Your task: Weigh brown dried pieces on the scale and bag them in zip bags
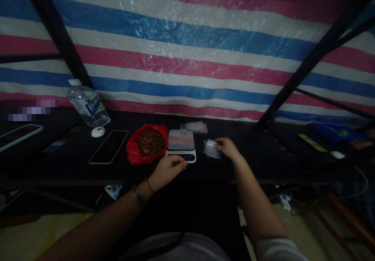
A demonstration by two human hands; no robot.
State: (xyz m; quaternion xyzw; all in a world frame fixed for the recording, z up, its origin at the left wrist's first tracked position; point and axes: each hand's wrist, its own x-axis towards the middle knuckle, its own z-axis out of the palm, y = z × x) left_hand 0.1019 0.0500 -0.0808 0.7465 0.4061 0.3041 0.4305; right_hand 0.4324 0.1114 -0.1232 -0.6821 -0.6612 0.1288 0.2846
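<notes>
A white digital kitchen scale (191,157) with a shiny square plate stands in front of me. On the back of its plate sits a small clear cup (183,129). My left hand (168,171) is at the scale's front edge, fingers curled and thumb pressed to them; whatever may be between them is hidden. To the right, my right hand (227,148) pinches the edge of small clear plastic bags (211,151) lying on the black table. Left of the scale, a red plastic bag (133,151) lies open, full of small brown kernels or seeds (150,143).
A phone (109,147), a white oval case (98,132) and a clear plastic bottle (88,104) stand to the left. More clear bags (197,127) lie behind the scale. Black metal posts (299,73) rise before a striped tarp (181,58). Another person's hand (361,143) shows far right.
</notes>
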